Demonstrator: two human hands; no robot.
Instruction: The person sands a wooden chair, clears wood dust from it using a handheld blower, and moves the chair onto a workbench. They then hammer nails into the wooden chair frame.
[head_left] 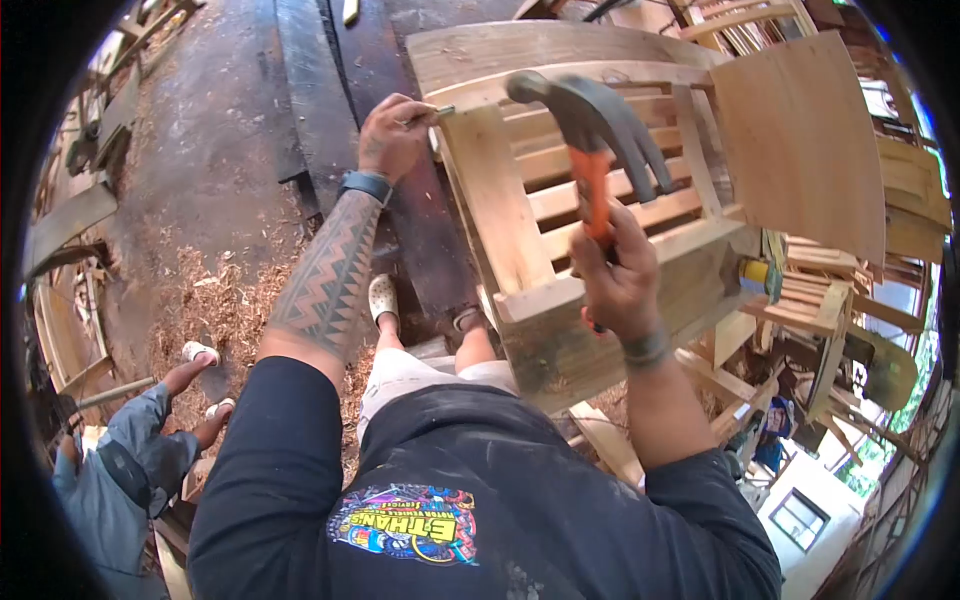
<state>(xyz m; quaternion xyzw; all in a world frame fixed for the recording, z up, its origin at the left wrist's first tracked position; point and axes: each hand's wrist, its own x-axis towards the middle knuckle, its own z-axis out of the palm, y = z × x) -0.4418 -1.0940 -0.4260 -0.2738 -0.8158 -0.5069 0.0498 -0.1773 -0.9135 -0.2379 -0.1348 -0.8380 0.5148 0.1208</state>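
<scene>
A slatted wooden frame (500,195) lies on a wide wooden board (570,350). My left hand (395,135) pinches a small thin piece (443,111) at the frame's upper left corner; whether it is a nail or a peg is too small to tell. Raised over the slats, the hammer (592,130) has a dark claw head and an orange grip. My right hand (618,275) is wrapped round its handle. The hammer head is slightly blurred and stands apart from my left hand.
A plywood sheet (805,140) juts out at the right, with a yellow roll (755,272) below it. Stacked wooden frames (820,300) stand farther right. Another person (130,460) is at the lower left. Dark planks (320,90) and shavings (215,310) lie on the ground.
</scene>
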